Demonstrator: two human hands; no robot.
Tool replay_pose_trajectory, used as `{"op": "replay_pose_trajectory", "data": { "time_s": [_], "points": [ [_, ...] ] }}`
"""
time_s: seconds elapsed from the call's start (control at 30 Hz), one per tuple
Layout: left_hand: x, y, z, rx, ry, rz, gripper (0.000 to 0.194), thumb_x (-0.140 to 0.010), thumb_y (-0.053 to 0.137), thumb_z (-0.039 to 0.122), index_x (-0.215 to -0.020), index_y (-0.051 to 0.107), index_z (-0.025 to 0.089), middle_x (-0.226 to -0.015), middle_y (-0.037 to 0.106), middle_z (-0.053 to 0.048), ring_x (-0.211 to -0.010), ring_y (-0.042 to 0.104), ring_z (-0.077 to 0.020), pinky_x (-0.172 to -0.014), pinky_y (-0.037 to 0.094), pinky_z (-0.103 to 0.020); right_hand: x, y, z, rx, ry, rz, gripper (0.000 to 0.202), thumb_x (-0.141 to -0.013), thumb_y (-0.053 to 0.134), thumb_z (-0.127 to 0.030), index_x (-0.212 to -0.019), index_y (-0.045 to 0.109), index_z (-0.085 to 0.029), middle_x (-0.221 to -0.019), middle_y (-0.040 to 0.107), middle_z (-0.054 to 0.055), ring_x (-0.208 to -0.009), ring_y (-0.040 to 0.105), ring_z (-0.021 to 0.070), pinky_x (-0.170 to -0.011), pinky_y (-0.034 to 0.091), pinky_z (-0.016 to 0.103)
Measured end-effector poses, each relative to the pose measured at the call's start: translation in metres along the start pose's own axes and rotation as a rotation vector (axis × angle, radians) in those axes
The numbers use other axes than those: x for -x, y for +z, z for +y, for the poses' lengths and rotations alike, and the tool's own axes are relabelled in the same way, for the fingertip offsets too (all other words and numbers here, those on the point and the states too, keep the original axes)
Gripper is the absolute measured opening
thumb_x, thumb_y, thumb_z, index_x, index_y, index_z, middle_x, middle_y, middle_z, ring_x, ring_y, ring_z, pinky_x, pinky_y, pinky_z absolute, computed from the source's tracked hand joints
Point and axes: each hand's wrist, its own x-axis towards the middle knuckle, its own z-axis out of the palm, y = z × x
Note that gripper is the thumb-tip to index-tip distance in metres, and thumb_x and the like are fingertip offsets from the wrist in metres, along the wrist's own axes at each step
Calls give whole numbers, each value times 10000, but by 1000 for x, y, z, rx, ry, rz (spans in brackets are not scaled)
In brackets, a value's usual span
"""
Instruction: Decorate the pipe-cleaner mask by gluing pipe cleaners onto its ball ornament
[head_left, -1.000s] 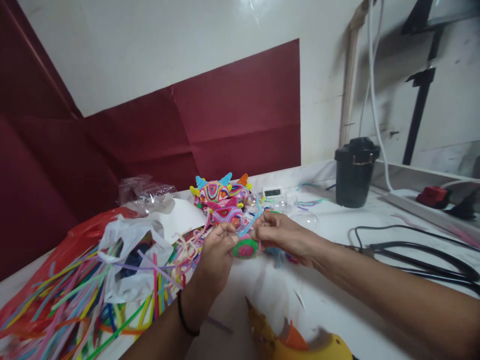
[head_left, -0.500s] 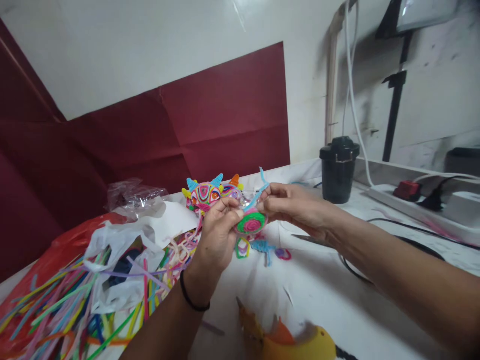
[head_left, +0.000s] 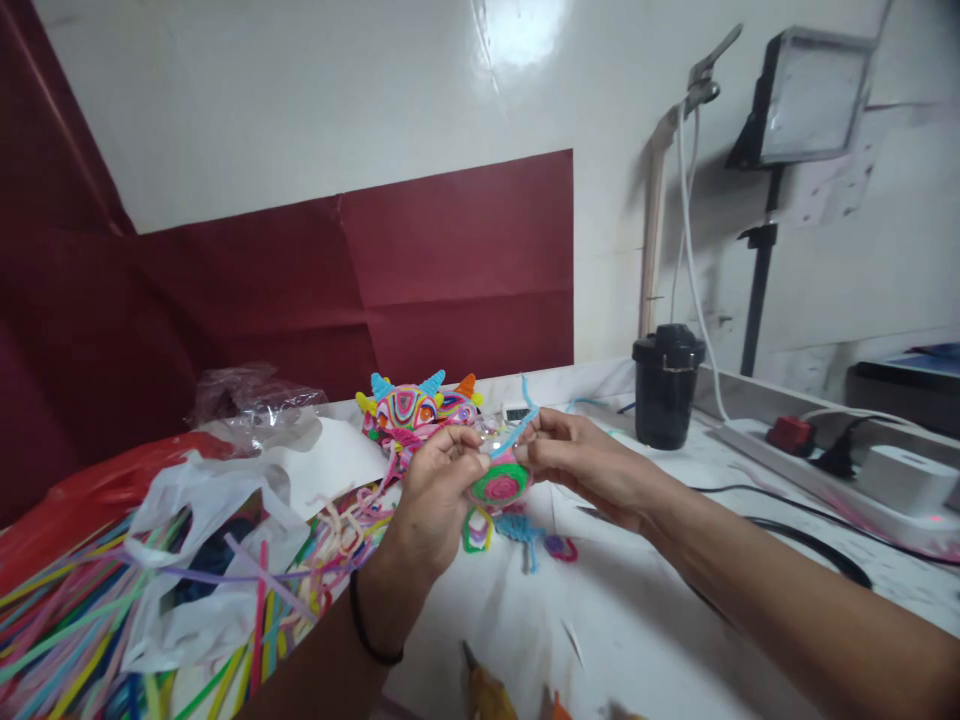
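Both hands meet mid-view, above the worktop [head_left: 525, 640]. Left hand [head_left: 435, 490], black band [head_left: 367, 640] at the wrist: thumb and fingers pinch the left edge of a round piece [head_left: 501, 487] — pink spiral centre, green ring around it. Right hand [head_left: 585, 465]: thumb and fingers grasp a light-blue strip [head_left: 513, 434], which runs across the top of the piece, its free end poking upward. Round piece is thus held between the two hands, clear of the surface. Beneath and just right of it lie a green-and-yellow loop [head_left: 478, 530], a fuzzy blue part [head_left: 521, 528] and a purple-and-pink part [head_left: 561, 548]. Behind the left hand, colourful animal heads [head_left: 409, 410] stand grouped, the foremost two-horned one with blue horns. Left side: a heap of pipe cleaners [head_left: 75, 620], a white bag [head_left: 169, 500] resting over them, a red bag [head_left: 67, 500] and clear wrap [head_left: 255, 410] behind. Right side: black cup [head_left: 667, 395], then a power strip [head_left: 750, 440] with red plug [head_left: 791, 435] and white adapter [head_left: 907, 478]. At the bottom edge a yellow object [head_left: 491, 695] with a dark tip — cut off by the frame, kind uncertain.
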Motion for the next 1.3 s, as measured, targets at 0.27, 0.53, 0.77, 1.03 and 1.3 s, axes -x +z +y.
{"op": "replay_pose_trajectory", "data": {
  "time_s": [0.27, 0.53, 0.77, 1.03, 1.3],
  "points": [
    [-2, -5, 2, 16, 5, -31, 246, -571, 718, 144, -754, 553, 160, -671, 571, 25, -580, 537, -99, -553, 426, -208, 5, 2, -9, 2, -9, -6, 235, -570, 730, -229, -701, 541, -183, -667, 565, -28, -638, 536, 128, -637, 436, 276],
    [-1, -6, 5, 1, 2, -56, 229, -600, 694, 139, -758, 530, 168, -649, 558, 28, -583, 539, -106, -569, 426, -218, 8, -1, -14, -32, -9, -77, 283, -592, 766, -265, -742, 540, -185, -722, 578, -15, -695, 560, 145, -683, 455, 294],
    [0, -6, 5, 17, 6, -76, 218, -628, 670, 111, -777, 524, 171, -708, 577, 14, -622, 550, -112, -588, 428, -225, 9, -3, -16, -78, 8, -117, 261, -631, 756, -295, -768, 562, -186, -746, 581, -19, -685, 562, 143, -725, 461, 321],
    [0, -6, 3, 4, -8, -48, 221, -617, 689, 127, -765, 530, 165, -645, 556, 35, -574, 528, -87, -550, 417, -195, 6, -7, -14, 216, -81, 45, 235, -716, 650, -399, -679, 569, -181, -758, 592, 8, -769, 537, 175, -700, 410, 309],
    [0, -4, 5, -58, 15, -16, 226, -602, 702, 142, -753, 535, 168, -608, 529, 53, -544, 479, -71, -527, 388, -184, 13, -18, -21, 746, -633, 269, 133, -797, 618, -307, -726, 589, -198, -722, 595, 6, -697, 537, 175, -646, 388, 306]
  ]
}}
